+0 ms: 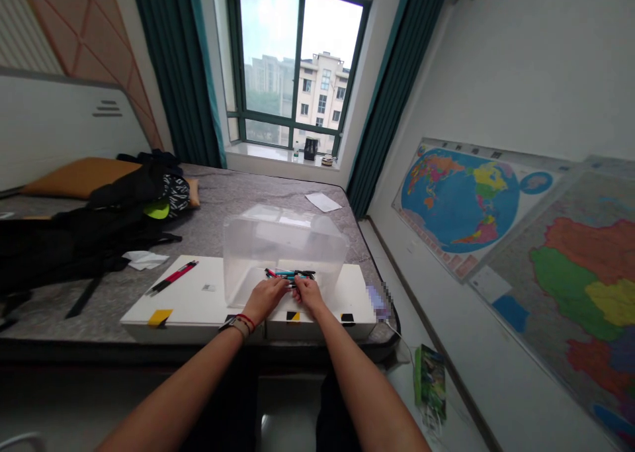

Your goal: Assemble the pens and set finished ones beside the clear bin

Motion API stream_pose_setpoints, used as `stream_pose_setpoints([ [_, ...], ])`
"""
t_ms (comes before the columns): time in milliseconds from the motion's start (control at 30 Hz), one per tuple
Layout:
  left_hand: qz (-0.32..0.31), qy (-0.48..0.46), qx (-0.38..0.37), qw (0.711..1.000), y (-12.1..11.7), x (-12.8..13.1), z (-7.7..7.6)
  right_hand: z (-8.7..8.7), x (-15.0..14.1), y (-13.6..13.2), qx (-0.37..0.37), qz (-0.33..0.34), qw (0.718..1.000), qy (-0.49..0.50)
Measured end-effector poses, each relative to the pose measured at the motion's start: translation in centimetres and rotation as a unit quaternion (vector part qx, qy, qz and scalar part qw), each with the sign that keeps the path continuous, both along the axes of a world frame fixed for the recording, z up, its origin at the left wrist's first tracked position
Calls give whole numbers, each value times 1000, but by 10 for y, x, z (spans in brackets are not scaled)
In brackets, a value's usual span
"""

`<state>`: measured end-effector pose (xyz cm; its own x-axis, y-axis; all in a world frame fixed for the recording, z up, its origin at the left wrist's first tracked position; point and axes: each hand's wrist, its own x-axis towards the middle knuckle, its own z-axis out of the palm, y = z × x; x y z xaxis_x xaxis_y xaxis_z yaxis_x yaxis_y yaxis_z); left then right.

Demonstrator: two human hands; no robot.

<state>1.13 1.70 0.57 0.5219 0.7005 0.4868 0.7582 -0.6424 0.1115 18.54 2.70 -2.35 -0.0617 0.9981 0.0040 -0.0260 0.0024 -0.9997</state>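
Observation:
A bundle of pens (pixel 297 274), teal, black and pinkish-red, lies crosswise at the mouth of a translucent plastic box (pixel 278 240). The box seems to rest on its side with the open face toward me. My left hand (pixel 268 298) reaches in from the left, its fingers closed at the pens' near side. Close beside it, my right hand (pixel 309 294) grips the bundle, thumb and fingers pinched together. Which pens each hand holds is partly hidden by the fingers. Red and black pens (pixel 172 278) lie together on the white boxes (pixel 198 306) to the left.
The white flat boxes sit along the edge of a grey mattress (pixel 213 187). Dark clothing or bags (pixel 74 240) and a crumpled tissue (pixel 145 260) lie left. A white paper (pixel 322 202) lies behind the box. Right, a green packet (pixel 430 382) sits beside the mattress, below wall maps (pixel 461 194).

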Motion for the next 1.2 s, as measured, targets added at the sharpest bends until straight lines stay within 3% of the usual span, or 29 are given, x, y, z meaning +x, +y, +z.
stream_pose_setpoints([
  [267, 33, 20, -14, 999, -7, -1, 1, 3, -6, -3, -13, -15, 1000, -5],
  [600, 31, -45, -43, 998, -5, -4, -19, 0, -5, 1, -23, -21, 999, 15],
  [933, 57, -16, 9, 998, -11, -4, -2, -6, -3, 4, -16, -39, 998, 40],
  [1200, 46, -64, -32, 996, -5, -3, -20, 1, -1, -1, -20, -54, 997, 46],
])
